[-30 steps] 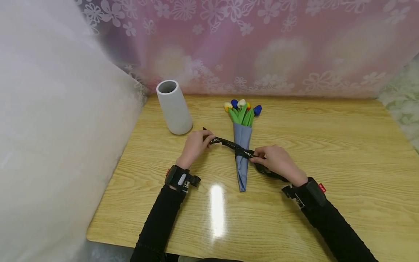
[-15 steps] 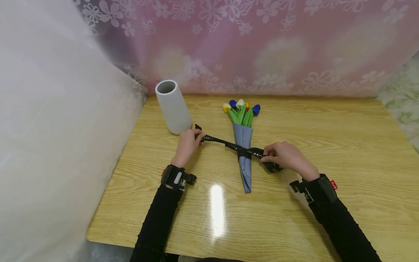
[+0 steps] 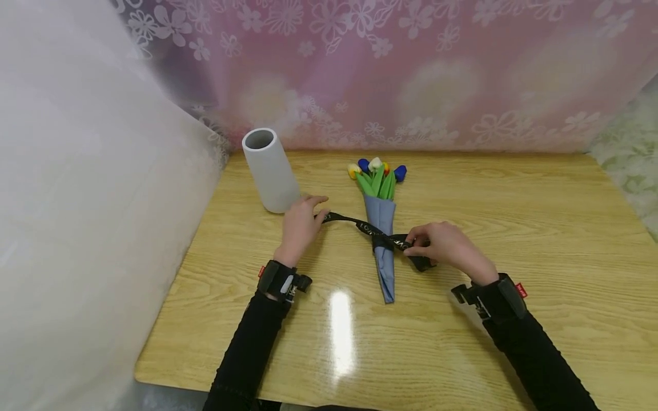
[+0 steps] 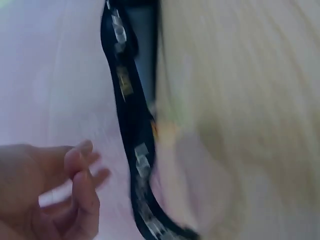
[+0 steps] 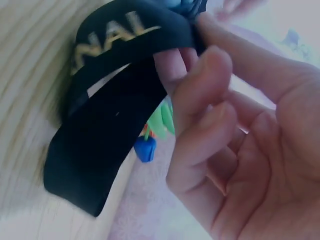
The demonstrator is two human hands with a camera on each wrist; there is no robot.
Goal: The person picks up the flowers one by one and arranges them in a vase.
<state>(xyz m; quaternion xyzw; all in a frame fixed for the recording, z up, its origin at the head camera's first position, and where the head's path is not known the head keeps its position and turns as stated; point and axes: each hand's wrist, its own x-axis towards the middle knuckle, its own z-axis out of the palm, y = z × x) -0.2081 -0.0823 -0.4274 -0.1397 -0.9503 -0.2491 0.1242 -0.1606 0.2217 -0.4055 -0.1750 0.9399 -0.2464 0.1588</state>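
Note:
A bouquet of artificial tulips [image 3: 377, 177] with blue, white and yellow heads lies on the table, wrapped in blue-grey paper [image 3: 380, 214]. Across the wrap runs a black ribbon [image 3: 367, 228] printed with pale letters, crossed over itself at the middle. My right hand [image 3: 444, 245] pinches the ribbon just right of the wrap; in the right wrist view a loop of it [image 5: 110, 120] hangs beside the fingers. To the left, my left hand [image 3: 300, 225] has its index finger extended and its thumb close to the ribbon's end. In the left wrist view, its fingers [image 4: 85, 190] are apart from the ribbon.
A tall white vase [image 3: 272, 174] stands upright just behind my left hand, close to its fingers. The wooden table [image 3: 540, 228] meets a pink flowered curtain [image 3: 437, 85] at the back, and a white sheet [image 3: 77, 200] hangs along the left.
My left hand drew the ribbon's end out to the left, then let go and spread its fingers. My right hand moved right with its part of the ribbon, and the wrap's lower tip swung right.

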